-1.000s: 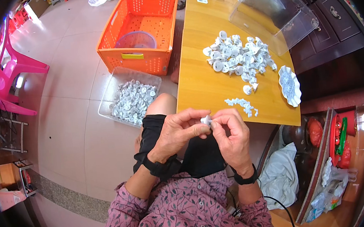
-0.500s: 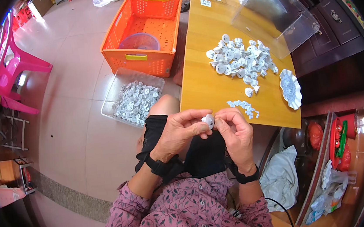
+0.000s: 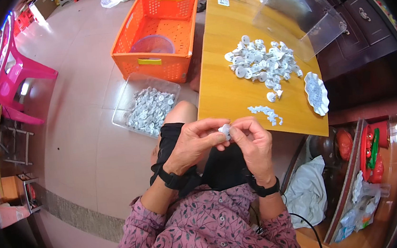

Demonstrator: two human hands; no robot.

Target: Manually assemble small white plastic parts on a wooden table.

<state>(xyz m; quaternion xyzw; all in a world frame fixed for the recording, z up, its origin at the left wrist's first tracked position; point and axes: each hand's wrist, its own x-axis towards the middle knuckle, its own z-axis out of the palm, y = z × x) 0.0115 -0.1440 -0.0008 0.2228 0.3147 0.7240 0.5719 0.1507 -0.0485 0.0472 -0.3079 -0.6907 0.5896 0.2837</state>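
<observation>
Above my lap, my left hand [image 3: 191,141] pinches a small white round plastic part [image 3: 225,130] between thumb and fingers. My right hand [image 3: 254,148] is closed against the same part from the other side, thumb and forefinger pressed together at it. Whether those fingertips also hold a smaller piece is hidden. On the wooden table [image 3: 225,80] to the right lies a pile of similar white parts [image 3: 266,62]. Closer to me is a scatter of tiny pale pieces [image 3: 267,113]. A white wavy-rimmed dish [image 3: 322,108] at the table's right edge contains more tiny pieces.
Left of the table, a clear plastic bin [image 3: 117,116] full of white parts sits on the floor. Behind it stands an orange crate [image 3: 150,66] with a purple basket [image 3: 165,41] inside. A clear box [image 3: 328,30] leans at the table's far right. A pink chair [image 3: 26,73] is far left.
The white part has turned slightly in my fingers and its flat face shows less. My right hand has shifted a little to the left.
</observation>
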